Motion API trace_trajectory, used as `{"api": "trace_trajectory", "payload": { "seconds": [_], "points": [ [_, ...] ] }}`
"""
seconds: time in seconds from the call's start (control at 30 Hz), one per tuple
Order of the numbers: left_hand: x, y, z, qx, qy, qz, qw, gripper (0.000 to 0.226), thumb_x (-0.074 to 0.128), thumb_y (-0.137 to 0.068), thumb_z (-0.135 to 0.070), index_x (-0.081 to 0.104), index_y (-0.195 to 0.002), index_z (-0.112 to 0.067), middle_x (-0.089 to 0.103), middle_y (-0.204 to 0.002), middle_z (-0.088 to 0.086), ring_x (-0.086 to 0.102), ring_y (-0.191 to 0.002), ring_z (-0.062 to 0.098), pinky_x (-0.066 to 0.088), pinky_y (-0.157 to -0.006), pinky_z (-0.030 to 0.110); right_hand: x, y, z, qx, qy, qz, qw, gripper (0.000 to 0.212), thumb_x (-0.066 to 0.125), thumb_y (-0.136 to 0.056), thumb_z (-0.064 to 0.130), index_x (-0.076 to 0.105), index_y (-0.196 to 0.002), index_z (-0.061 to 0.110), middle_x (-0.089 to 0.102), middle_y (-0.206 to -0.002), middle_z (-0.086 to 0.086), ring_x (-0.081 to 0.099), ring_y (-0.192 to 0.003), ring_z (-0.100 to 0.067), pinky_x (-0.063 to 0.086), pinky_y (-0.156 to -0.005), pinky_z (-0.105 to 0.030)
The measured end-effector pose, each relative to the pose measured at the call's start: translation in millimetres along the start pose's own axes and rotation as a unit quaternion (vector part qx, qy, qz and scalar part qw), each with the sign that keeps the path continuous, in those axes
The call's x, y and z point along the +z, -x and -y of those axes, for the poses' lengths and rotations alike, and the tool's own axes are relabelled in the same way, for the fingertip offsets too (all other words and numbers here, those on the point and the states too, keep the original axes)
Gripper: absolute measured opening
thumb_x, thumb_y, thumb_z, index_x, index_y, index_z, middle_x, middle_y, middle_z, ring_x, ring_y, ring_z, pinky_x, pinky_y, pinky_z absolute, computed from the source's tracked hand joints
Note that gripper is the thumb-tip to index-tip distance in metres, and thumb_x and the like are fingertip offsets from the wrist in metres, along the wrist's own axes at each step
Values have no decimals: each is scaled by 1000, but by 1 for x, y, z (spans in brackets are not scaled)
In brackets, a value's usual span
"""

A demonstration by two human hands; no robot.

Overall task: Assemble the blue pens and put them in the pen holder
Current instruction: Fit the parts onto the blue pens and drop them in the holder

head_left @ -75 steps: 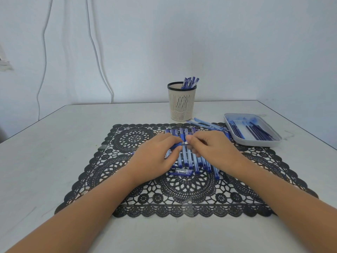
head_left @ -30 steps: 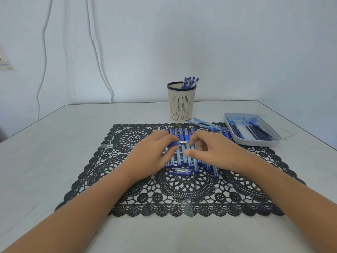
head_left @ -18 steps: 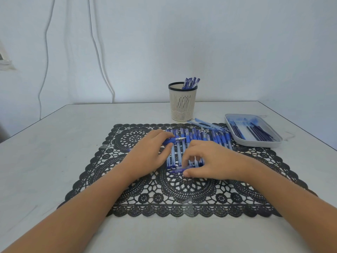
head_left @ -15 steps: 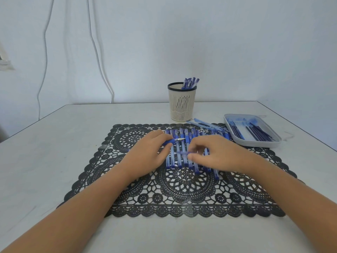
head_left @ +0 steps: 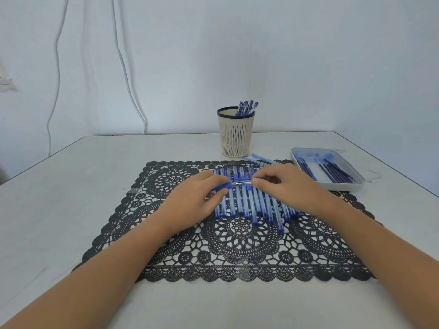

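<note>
My left hand [head_left: 195, 198] grips a blue pen [head_left: 226, 185] by its rubber grip, the metal tip pointing right. My right hand [head_left: 283, 186] pinches a clear pen cap [head_left: 247, 183] right at that tip. Both hands hover over a row of several blue pen barrels [head_left: 251, 203] lying side by side on the black lace mat [head_left: 237, 238]. The beige pen holder [head_left: 235, 135] with a dark rim stands behind the mat and holds several assembled blue pens [head_left: 247, 107].
A grey tray [head_left: 332, 185] with several dark blue refills sits at the right, near the table's right edge. Two loose pen parts [head_left: 261, 160] lie between the holder and the tray. White cables hang down the wall at the back left.
My right hand dropped to the mat's middle, picked up the clear cap lying there, and brought it up to the pen tip. My left hand kept the pen nearly still.
</note>
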State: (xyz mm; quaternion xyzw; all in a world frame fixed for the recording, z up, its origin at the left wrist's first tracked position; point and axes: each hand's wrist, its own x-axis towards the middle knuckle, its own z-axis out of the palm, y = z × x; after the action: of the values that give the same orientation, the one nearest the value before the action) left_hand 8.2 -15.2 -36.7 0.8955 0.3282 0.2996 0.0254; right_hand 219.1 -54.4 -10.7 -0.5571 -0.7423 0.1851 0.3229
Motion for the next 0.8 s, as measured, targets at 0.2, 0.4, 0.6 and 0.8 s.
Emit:
{"api": "trace_trajectory", "payload": {
  "seconds": [0.2,0.4,0.6,0.8],
  "points": [
    [0,-1,-7,-7,16,6,1000,24,55,-91,-28,61,-109,-15,61,-98,-7,54,-85,3,45,-81,17,3,2,3,0,11,30,999,12,54,-91,34,65,-90,29,66,-84,4,59,-77,-11,45,-72,-22],
    [-2,-2,-12,-44,67,24,996,18,59,-89,-26,67,-100,-15,63,-80,-6,55,-68,8,44,-65,19,5,2,3,-19,22,22,999,10,57,-90,31,66,-92,29,63,-87,12,57,-81,-4,40,-71,-10],
    [-4,-4,-15,-90,129,41,987,12,59,-89,-24,68,-93,-16,64,-70,4,55,-62,20,43,-59,29,10,2,2,-55,27,-10,998,10,60,-88,27,69,-92,25,63,-85,11,56,-78,-13,42,-70,-19],
    [-4,-5,-12,-94,133,43,986,11,60,-88,-24,68,-92,-18,66,-74,2,59,-68,22,46,-64,33,13,1,1,-52,20,-5,998,11,57,-90,28,66,-95,27,63,-91,11,56,-82,-11,42,-73,-18]
  ]
}}
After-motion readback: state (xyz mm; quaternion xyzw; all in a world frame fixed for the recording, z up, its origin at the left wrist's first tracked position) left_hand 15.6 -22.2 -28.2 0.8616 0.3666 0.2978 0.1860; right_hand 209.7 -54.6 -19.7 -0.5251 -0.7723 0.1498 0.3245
